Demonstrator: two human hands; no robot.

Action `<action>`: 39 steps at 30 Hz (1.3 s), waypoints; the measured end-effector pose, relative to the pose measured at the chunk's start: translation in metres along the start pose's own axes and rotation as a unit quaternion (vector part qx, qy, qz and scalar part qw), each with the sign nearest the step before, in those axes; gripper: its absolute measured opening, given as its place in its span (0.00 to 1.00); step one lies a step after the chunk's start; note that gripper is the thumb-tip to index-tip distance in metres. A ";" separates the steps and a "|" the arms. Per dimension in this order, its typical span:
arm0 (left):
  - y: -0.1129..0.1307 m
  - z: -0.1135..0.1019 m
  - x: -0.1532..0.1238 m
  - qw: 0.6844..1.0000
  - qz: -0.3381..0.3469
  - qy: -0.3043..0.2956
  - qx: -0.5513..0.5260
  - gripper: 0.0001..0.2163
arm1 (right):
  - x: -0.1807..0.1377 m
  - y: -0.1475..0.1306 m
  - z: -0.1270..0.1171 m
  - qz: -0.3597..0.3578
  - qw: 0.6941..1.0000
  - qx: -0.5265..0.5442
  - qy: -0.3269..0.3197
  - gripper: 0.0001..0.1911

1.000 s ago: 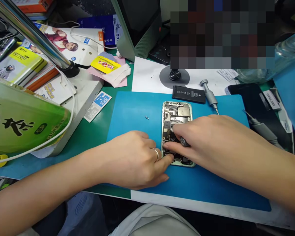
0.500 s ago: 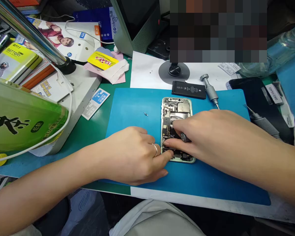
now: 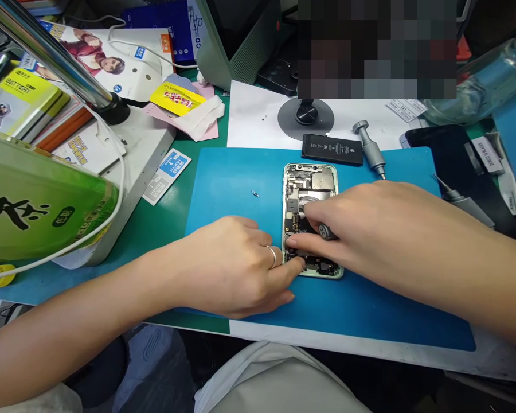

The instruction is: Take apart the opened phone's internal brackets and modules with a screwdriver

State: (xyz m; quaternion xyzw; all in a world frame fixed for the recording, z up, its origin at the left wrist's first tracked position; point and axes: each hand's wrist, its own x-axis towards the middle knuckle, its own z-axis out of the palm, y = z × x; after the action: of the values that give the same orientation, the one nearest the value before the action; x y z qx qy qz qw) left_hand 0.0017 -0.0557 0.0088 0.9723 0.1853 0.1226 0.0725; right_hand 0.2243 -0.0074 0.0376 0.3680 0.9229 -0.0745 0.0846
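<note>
Left hand (image 3: 249,269): fingers curled, one fingertip stayed at the open phone's (image 3: 293,221) near end.
Phone: lay on the blue mat (image 3: 232,206).
Right hand (image 3: 365,221): stayed closed around a dark-ended tool (image 3: 325,232); work had not shifted.
Battery (image 3: 332,150): lay beyond.

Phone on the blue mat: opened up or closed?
Opened up: the phone has its internals exposed, with no screen covering them.
</note>
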 end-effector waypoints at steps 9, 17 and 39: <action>-0.001 0.000 0.000 1.000 0.002 -0.001 0.002 0.13 | 0.002 -0.003 0.003 -0.002 1.000 -0.018 0.006 0.25; 0.000 -0.001 0.001 1.000 0.003 -0.002 0.006 0.13 | 0.004 -0.001 0.001 0.007 0.999 -0.022 -0.023 0.26; -0.003 -0.001 0.000 1.000 0.012 -0.009 0.008 0.13 | 0.002 -0.002 -0.001 0.018 0.999 0.010 -0.042 0.26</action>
State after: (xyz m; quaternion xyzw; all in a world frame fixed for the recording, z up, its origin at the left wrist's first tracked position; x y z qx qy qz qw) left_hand 0.0008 -0.0529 0.0089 0.9760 0.1744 0.1131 0.0651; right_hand 0.2213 -0.0068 0.0382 0.3821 0.9110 -0.0973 0.1208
